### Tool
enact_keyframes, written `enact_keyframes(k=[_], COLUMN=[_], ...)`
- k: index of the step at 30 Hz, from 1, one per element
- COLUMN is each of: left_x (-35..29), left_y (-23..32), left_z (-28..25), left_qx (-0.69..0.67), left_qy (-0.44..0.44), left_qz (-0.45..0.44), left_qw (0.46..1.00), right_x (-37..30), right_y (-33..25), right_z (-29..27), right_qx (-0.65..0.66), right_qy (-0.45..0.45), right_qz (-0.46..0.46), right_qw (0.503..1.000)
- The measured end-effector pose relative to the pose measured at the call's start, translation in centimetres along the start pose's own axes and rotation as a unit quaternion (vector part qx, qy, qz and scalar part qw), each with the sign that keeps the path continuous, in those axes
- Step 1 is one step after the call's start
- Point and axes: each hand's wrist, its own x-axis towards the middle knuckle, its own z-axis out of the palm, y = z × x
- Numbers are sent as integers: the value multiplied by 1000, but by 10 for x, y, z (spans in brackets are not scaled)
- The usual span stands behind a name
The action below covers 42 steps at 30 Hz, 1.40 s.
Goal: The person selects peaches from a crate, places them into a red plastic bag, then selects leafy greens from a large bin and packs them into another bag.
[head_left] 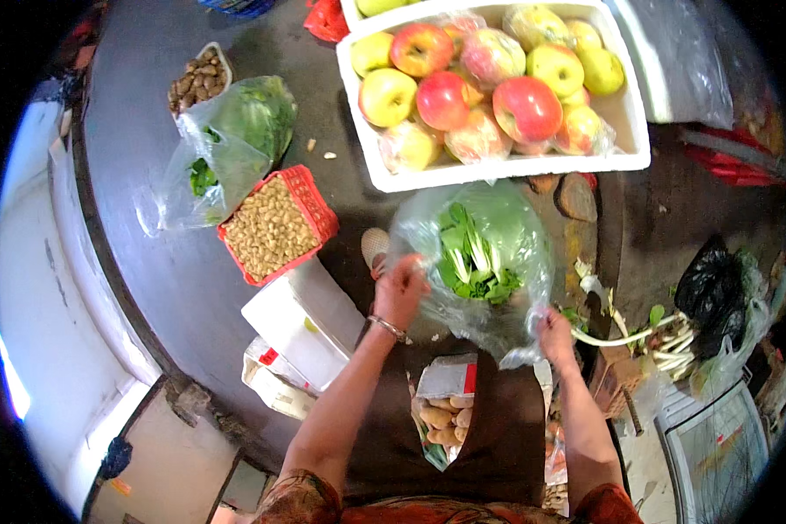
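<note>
Between my hands a clear plastic bag (524, 227) hangs with its mouth spread toward me. Green leafy vegetables with white stalks (472, 253) lie inside it. My left hand (400, 290), a bracelet on its wrist, is closed on the left side of the bag's mouth. Pinched in my right hand (555, 339) is the right side, where the plastic bunches up. Just beyond the bag stands a white foam box (380, 177) full of red and yellow-green apples (527, 109), some in clear wrapping.
To the left are a red basket (323, 210) of peanut-like pods, bagged greens (266, 122), brown tubers (203, 80) and white boxes (301, 319). Potatoes (445, 419) sit in a box low in front of me. White stalks (672, 349) and a black bag (712, 284) are at right.
</note>
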Motion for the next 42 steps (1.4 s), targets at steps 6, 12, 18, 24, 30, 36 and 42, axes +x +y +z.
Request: enact_keyframes(k=[6,12,18,24,30,36,42], left_x=[-89,-118,-123,-133,-130,-117,-50], left_y=[55,178,258,279,313,310,221], left_z=[34,-65,-180,-282,-373,-457,-495], left_qx=[-14,-142,-187,-223,-197,-214,-165], left_qy=[-174,-151,84,192,189,218,327], left_qz=[-88,-84,-142,-17,176,230,103], left_qw=[981,975,968,956,946,924,925], right_x=[-55,-144,-169,-161,-156,-136,-77], right_y=[-70,-169,-268,-370,-481,-551,-545], right_z=[-9,-25,6,64,124,208,217], right_qx=[-21,96,175,171,161,244,236], right_qy=[31,-99,-203,-298,-293,-136,-227], right_qz=[-77,-49,-83,-233,-366,-474,-360], right_qw=[996,989,960,910,868,835,873])
